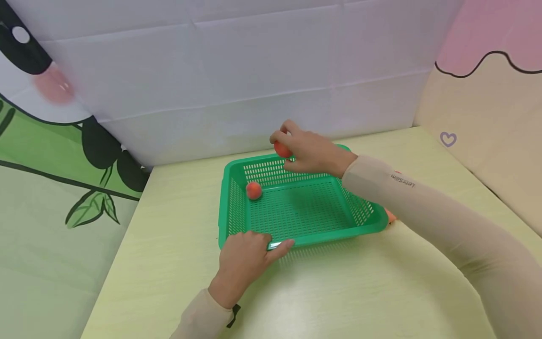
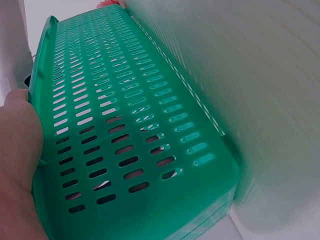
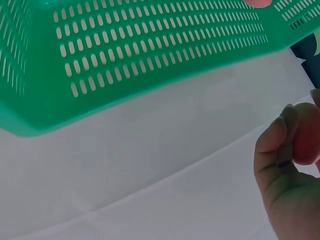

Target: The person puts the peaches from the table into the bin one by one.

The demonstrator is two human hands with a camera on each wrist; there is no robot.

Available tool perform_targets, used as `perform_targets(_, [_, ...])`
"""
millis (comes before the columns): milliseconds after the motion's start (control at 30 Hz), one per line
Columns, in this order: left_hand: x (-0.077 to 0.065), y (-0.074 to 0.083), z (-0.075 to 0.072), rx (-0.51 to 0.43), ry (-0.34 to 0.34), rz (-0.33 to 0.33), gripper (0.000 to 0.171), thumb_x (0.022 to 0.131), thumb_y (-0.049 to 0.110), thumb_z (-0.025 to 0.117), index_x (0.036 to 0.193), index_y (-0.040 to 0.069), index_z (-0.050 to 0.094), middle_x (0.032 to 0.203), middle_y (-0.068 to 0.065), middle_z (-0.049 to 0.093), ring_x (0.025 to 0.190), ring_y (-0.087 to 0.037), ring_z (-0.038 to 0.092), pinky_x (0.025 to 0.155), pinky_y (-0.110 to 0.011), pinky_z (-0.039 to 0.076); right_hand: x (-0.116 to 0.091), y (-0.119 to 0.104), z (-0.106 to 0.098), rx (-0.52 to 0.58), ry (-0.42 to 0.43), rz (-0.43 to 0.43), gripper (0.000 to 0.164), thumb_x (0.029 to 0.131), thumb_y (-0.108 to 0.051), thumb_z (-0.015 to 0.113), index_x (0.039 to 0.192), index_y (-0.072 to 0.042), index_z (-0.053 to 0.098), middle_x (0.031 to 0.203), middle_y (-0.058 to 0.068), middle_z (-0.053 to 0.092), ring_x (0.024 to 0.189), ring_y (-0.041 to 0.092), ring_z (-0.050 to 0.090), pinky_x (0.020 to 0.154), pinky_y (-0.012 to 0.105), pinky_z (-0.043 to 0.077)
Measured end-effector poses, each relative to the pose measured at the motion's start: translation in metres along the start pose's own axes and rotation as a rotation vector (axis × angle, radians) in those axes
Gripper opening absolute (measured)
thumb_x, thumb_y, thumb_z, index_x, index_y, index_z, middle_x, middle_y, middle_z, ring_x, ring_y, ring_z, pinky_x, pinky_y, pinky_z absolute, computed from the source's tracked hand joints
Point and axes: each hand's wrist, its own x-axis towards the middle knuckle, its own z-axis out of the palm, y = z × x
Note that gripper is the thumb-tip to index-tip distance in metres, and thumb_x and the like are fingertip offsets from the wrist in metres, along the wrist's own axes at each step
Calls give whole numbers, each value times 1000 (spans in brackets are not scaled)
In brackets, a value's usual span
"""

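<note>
A green plastic basket with slotted walls stands on the table. My left hand grips its near rim at the left, fingers over the edge and thumb along the outside; the left wrist view shows this hand beside the basket's slotted wall. Above the far rim, my right hand holds a small red-orange peach in curled fingers. The right wrist view also shows that peach in the hand. Another peach lies inside the basket, in its far left corner.
Beyond the basket's right end, partly hidden by the right forearm, an orange-pink object lies on the pale yellow table. A white cloth wall rises behind the table, and printed cloths hang at both sides.
</note>
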Motion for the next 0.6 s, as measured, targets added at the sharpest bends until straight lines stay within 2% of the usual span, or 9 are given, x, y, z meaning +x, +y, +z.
perform_targets(333, [0, 0, 1, -4, 3, 12, 74, 101, 71, 55, 54, 22, 28, 54, 11, 10, 45, -5, 9, 44, -22, 9, 16, -3, 23, 38, -135, -34, 49, 98, -8, 67, 145, -11, 52, 139, 13, 42, 84, 22, 66, 80, 33, 55])
perform_targets(467, [0, 0, 1, -14, -6, 10, 74, 102, 74, 49, 54, 22, 28, 54, 11, 10, 45, -5, 9, 43, -22, 9, 18, -5, 32, 46, -181, -6, 50, 100, -7, 67, 148, -10, 52, 140, 13, 42, 86, 22, 67, 82, 33, 55])
perform_targets(600, [1, -1, 1, -18, -9, 7, 75, 102, 77, 44, 54, 23, 28, 54, 12, 10, 45, -6, 10, 43, -23, 10, 21, -8, 39, 36, -253, 24, 52, 101, -10, 69, 150, -12, 52, 140, 11, 42, 86, 23, 68, 80, 34, 55])
